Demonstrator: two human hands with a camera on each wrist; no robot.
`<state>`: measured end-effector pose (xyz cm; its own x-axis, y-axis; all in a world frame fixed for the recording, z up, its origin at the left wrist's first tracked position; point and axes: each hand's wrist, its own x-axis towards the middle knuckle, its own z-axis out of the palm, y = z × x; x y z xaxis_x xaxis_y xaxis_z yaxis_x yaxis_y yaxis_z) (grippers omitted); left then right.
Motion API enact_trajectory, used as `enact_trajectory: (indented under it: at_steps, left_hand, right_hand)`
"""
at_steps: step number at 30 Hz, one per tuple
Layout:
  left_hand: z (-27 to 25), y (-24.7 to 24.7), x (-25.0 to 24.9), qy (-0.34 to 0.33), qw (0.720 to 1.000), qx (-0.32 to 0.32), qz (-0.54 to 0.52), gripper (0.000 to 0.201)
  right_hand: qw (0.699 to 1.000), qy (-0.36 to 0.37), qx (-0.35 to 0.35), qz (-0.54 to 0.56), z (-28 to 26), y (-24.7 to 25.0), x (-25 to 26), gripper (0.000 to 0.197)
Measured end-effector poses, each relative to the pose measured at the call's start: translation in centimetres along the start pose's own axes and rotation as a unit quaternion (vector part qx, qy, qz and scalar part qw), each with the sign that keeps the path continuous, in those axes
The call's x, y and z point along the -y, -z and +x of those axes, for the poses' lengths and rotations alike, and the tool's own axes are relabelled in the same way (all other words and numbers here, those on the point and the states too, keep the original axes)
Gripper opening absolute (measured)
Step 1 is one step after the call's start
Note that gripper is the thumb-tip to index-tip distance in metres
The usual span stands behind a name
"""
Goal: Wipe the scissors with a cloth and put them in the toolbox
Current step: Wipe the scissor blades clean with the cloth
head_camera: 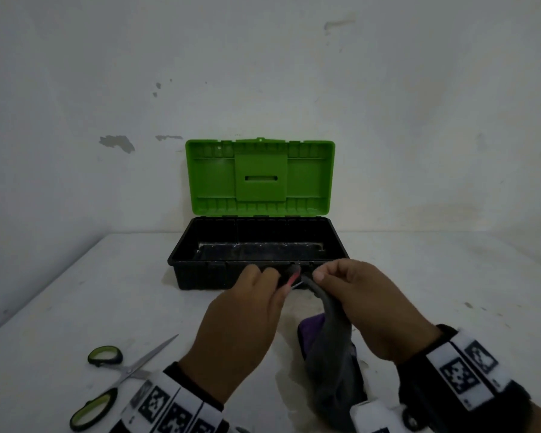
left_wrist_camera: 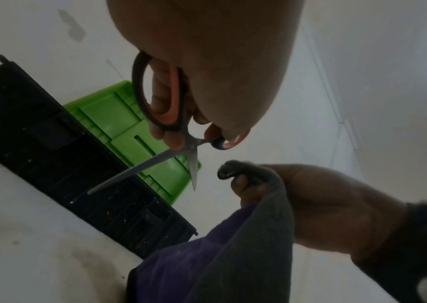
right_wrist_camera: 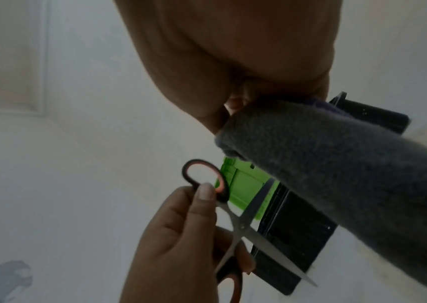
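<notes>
The left hand (head_camera: 241, 320), at the lower centre of the head view, is curled round the handles of a pair of orange-and-black scissors (left_wrist_camera: 181, 131); in the left wrist view its fingers (left_wrist_camera: 163, 98) are threaded through the larger handle loop and the two blades are spread apart in a V. The right hand (head_camera: 366, 307), just right of centre, is pinched on a fold of a grey cloth (head_camera: 328, 354), which hangs down from the fingertips toward the lower edge of the frame. The cloth's gripped fold is held just beside the open blades; contact between them cannot be made out.

A white table (head_camera: 75, 292) fills the lower half of the head view, backed by a white wall (head_camera: 419, 104) with patches of chipped paint. A toolbox (head_camera: 200, 276) is set at the centre, directly behind the hands, with its black base open and its green lid (head_camera: 260, 176) raised upright against the wall. A purple layer is seen beneath the grey side of the cloth. A second pair of scissors (head_camera: 119, 379), with green-and-black handles and blades slightly apart, is laid on the table at the lower left. Bands with black-and-white marker squares are worn on both wrists.
</notes>
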<state>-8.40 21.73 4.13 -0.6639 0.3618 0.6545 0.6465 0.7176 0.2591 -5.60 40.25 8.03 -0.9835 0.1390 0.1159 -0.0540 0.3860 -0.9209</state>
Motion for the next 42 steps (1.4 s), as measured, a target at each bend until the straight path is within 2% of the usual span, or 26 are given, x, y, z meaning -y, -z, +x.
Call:
enact_trajectory:
  at_steps: [3, 5, 9, 11, 12, 15, 18, 20, 22, 24, 25, 27, 31, 35, 38, 40, 42]
  left_hand:
    - [0.1, 0.1, -0.2, -0.053, 0.997, -0.004, 0.059, 0.031]
    - [0.1, 0.2, -0.2, -0.09, 0.992, 0.0, 0.086, 0.032]
    - [0.3, 0.3, -0.1, -0.127, 0.984, -0.012, 0.123, 0.029]
    - [0.5, 0.6, -0.3, -0.128, 0.985, -0.03, 0.115, 0.019]
    - [0.5, 0.8, -0.5, -0.114, 0.989, -0.042, 0.088, 0.021]
    - [0.4, 1.7, -1.0, 0.003, 0.995, -0.077, -0.062, 0.034]
    - [0.0, 2.5, -1.4, 0.143, 0.975, -0.09, -0.144, 0.041]
    - [0.2, 3.0, -1.4, 0.248, 0.945, -0.064, -0.203, 0.041]
    - [0.4, 3.5, -1.1, 0.333, 0.896, -0.036, -0.29, 0.047]
    - [0.6, 3.9, -0.8, 0.362, 0.855, -0.02, -0.372, 0.06]
    - [0.5, 4.2, -0.8, 0.361, 0.846, -0.011, -0.391, 0.063]
    - [0.4, 4.4, -1.0, 0.341, 0.854, 0.004, -0.392, 0.055]
    - [0.2, 4.3, -1.5, 0.312, 0.892, 0.019, -0.326, 0.042]
    - [0.2, 4.4, -1.8, 0.283, 0.916, -0.018, -0.283, 0.042]
    - [0.4, 4.5, -1.7, 0.267, 0.927, -0.019, -0.262, 0.043]
    - [0.5, 4.6, -1.5, 0.258, 0.934, -0.018, -0.248, 0.044]
    - [0.6, 4.8, -1.2, 0.251, 0.938, -0.021, -0.239, 0.044]
  right_hand:
    - [0.994, -0.075, 0.028, 0.07, -0.3, -0.4, 1.0, 0.051]
    - [0.992, -0.086, 0.063, 0.066, -0.3, -0.5, 1.3, 0.057]
    - [0.992, -0.072, 0.065, 0.076, -0.2, -0.5, 1.2, 0.038]
    - [0.995, -0.064, 0.043, 0.07, -0.1, -0.5, 0.9, 0.035]
    - [0.996, -0.059, 0.025, 0.068, -0.2, -0.5, 0.8, 0.035]
    - [0.997, -0.014, -0.037, 0.062, -0.7, -0.6, 0.4, 0.042]
    - [0.994, 0.054, -0.091, 0.04, -1.2, -1.0, -0.1, 0.044]
    - [0.986, 0.096, -0.132, 0.024, -1.6, -1.4, -0.5, 0.039]
    - [0.979, 0.125, -0.164, 0.007, -2.0, -2.0, -0.8, 0.031]
    - [0.976, 0.132, -0.174, 0.012, -2.6, -2.7, -1.2, 0.026]
    - [0.975, 0.133, -0.177, 0.015, -2.8, -3.1, -1.4, 0.026]
    - [0.973, 0.138, -0.186, 0.021, -3.1, -3.8, -1.8, 0.026]
    - [0.974, 0.135, -0.178, 0.046, -3.4, -4.7, -2.2, 0.028]
    - [0.977, 0.14, -0.155, 0.049, -3.8, -4.8, -2.4, 0.03]
    - [0.98, 0.147, -0.114, 0.07, -4.3, -4.4, -2.3, 0.029]
    - [0.983, 0.133, -0.081, 0.092, -4.6, -3.6, -2.2, 0.028]
    - [0.985, 0.108, -0.082, 0.102, -4.3, -2.3, -2.7, 0.022]
